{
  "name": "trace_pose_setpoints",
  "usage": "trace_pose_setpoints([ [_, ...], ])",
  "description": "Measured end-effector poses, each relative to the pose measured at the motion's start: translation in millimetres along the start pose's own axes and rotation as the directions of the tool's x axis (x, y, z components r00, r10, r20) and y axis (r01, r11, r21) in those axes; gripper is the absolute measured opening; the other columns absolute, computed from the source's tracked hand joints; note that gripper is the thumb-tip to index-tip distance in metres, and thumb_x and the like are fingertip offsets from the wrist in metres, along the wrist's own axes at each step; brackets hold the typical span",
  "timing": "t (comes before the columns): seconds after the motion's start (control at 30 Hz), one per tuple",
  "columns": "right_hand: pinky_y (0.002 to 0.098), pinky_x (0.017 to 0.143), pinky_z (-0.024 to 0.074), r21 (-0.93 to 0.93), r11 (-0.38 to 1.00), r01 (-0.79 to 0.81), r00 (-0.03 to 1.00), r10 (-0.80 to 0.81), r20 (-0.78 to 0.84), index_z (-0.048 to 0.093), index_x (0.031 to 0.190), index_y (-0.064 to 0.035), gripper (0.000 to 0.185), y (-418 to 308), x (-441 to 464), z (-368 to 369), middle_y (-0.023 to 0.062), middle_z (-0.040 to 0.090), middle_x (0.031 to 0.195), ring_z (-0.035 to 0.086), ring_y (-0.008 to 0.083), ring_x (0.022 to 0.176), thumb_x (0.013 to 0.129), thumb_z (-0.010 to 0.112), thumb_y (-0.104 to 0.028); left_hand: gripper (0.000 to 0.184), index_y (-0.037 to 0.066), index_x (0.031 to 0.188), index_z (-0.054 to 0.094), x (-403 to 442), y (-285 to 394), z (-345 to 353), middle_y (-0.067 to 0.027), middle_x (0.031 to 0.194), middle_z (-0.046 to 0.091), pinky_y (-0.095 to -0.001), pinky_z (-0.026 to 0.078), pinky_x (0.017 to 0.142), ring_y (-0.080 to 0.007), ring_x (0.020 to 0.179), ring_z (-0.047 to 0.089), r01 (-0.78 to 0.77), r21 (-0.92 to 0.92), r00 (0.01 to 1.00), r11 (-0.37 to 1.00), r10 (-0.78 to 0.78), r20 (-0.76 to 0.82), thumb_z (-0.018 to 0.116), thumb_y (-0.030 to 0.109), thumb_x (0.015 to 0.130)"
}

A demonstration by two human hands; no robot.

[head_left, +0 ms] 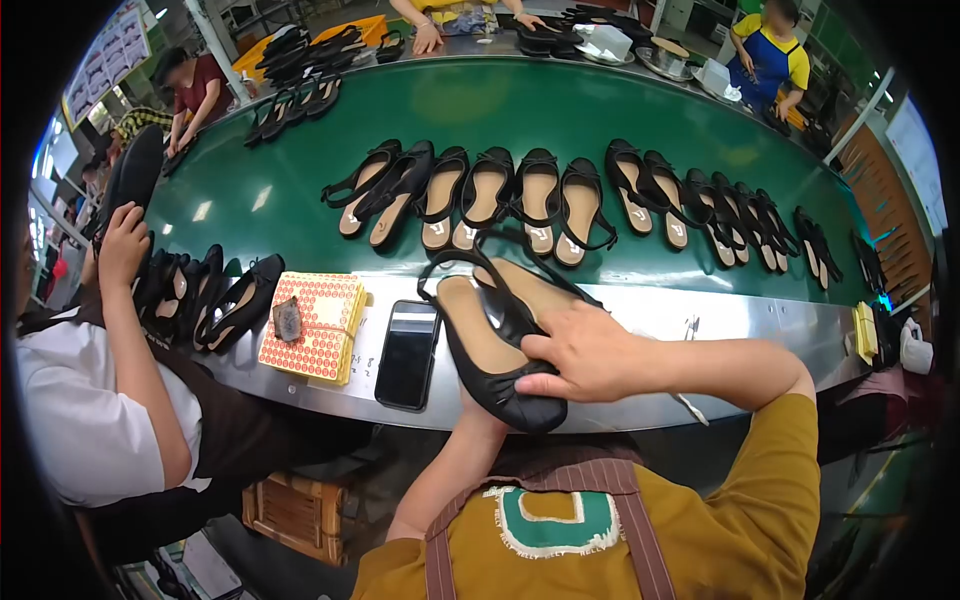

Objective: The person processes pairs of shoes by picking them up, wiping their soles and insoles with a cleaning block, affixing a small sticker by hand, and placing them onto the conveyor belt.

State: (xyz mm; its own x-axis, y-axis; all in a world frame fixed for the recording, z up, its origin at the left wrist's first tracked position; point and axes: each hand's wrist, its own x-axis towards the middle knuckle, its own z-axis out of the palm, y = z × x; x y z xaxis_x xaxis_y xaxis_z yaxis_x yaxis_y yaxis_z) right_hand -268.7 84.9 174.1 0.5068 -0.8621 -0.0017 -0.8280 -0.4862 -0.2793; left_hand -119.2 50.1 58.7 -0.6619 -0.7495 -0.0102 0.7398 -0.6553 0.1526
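Observation:
In front of my chest is a black slingback flat (470,320) with a bow on the toe and a beige insole. My right hand (580,355) closes on its toe edge with thumb and index finger; the other fingers reach over a second black slingback flat (525,290) just behind it. From below, my left hand (480,412) holds the front shoe, its fingers hidden by the sole. Left of the shoes a dark phone (407,355) lies on the metal table edge (330,395).
Black slingback flats (487,195) stand in a row on the green belt (440,100). A sticker stack (312,325) bears a grey lump (288,320). At left, a co-worker's hand (122,245) lifts a black shoe (132,180). More people work across the belt.

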Motion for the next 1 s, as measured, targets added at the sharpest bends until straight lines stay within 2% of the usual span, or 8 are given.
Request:
trace_pose_setpoints([
  [0.1,0.0436,0.069,0.0432,0.009,0.993,-0.116,0.993,0.115,0.012,0.058,0.087,-0.0058,0.041,-7,-7,-6,0.0163,0.055,0.079,0.056,0.0358,0.074,0.089,0.052,-0.046,0.047,0.009,0.136,0.038,-5,-14,-3,-0.0113,0.133,0.047,-0.0435,0.039,0.104,-0.0263,0.121,0.049,-0.015,0.152,0.994,0.988,0.030,-0.100,0.031,0.038,0.100],
  [0.23,0.0453,0.065,0.0443,-0.063,0.980,-0.187,0.963,0.171,-0.206,0.059,0.082,-0.0078,0.030,20,9,-43,0.0160,0.055,0.079,0.057,0.0365,0.073,0.087,0.056,-0.037,0.072,0.012,0.144,0.029,-6,-7,14,-0.0119,0.145,0.037,-0.0467,0.027,0.112,-0.0294,0.129,0.041,0.263,-0.267,0.962,0.927,-0.272,0.004,0.022,0.063,0.094],
  [0.43,0.0478,0.090,0.0378,-0.482,0.708,-0.516,0.694,0.017,-0.719,0.060,0.113,-0.0166,0.037,200,139,-104,0.0150,0.057,0.111,0.051,0.0306,0.110,0.093,0.045,-0.044,0.065,0.011,0.142,0.033,-1,-8,-3,-0.0158,0.123,0.053,-0.0449,0.038,0.100,-0.0284,0.107,0.053,0.317,0.103,0.948,0.943,-0.318,-0.013,0.018,0.056,0.098],
  [0.5,0.0508,0.092,0.0380,-0.410,0.762,-0.501,0.787,0.204,-0.583,0.062,0.110,-0.0169,0.034,169,162,-93,0.0103,0.059,0.113,0.055,0.0305,0.103,0.092,0.047,-0.041,0.057,0.002,0.137,0.037,-1,-14,-8,-0.0139,0.115,0.056,-0.0376,0.043,0.092,-0.0232,0.101,0.057,0.358,0.275,0.929,0.892,-0.370,-0.009,0.023,0.044,0.101],
  [0.53,0.0521,0.092,0.0381,-0.492,0.836,-0.241,0.876,-0.031,-0.482,0.065,0.105,-0.0159,0.033,149,160,-64,0.0072,0.061,0.109,0.057,0.0290,0.099,0.092,0.048,-0.040,0.057,0.002,0.137,0.037,-2,-16,-14,-0.0139,0.115,0.056,-0.0376,0.043,0.092,-0.0232,0.101,0.057,0.368,0.282,0.924,0.886,-0.383,-0.005,0.023,0.044,0.101],
  [0.67,0.0543,0.108,0.0254,-0.277,0.960,-0.031,0.977,-0.029,-0.210,0.068,0.094,-0.0142,0.034,78,98,56,0.0042,0.061,0.109,0.052,0.0208,0.111,0.079,0.065,-0.045,0.047,0.000,0.132,0.042,-12,-24,-31,-0.0139,0.106,0.059,-0.0357,0.046,0.087,-0.0215,0.094,0.058,0.426,0.324,0.905,0.845,-0.401,-0.144,0.031,0.034,0.101],
  [0.93,0.0433,0.096,0.0345,-0.076,0.908,-0.412,0.882,0.377,-0.283,0.062,0.087,-0.0090,0.013,93,-90,96,0.0057,0.059,0.091,0.054,0.0234,0.097,0.077,0.065,-0.017,0.039,0.001,0.126,0.047,0,-7,-9,-0.0111,0.102,0.059,-0.0326,0.047,0.084,-0.0177,0.091,0.058,0.336,0.500,0.942,0.798,-0.280,-0.186,0.036,0.028,0.100],
  [1.0,0.0437,0.096,0.0340,-0.053,0.906,-0.420,0.871,0.386,-0.304,0.061,0.087,-0.0088,0.012,97,-113,104,0.0054,0.059,0.092,0.055,0.0232,0.097,0.077,0.065,-0.015,0.033,0.002,0.122,0.052,20,6,1,-0.0106,0.103,0.060,-0.0301,0.047,0.085,-0.0168,0.095,0.058,0.325,0.751,0.945,0.575,-0.224,-0.237,0.044,0.023,0.098],
])
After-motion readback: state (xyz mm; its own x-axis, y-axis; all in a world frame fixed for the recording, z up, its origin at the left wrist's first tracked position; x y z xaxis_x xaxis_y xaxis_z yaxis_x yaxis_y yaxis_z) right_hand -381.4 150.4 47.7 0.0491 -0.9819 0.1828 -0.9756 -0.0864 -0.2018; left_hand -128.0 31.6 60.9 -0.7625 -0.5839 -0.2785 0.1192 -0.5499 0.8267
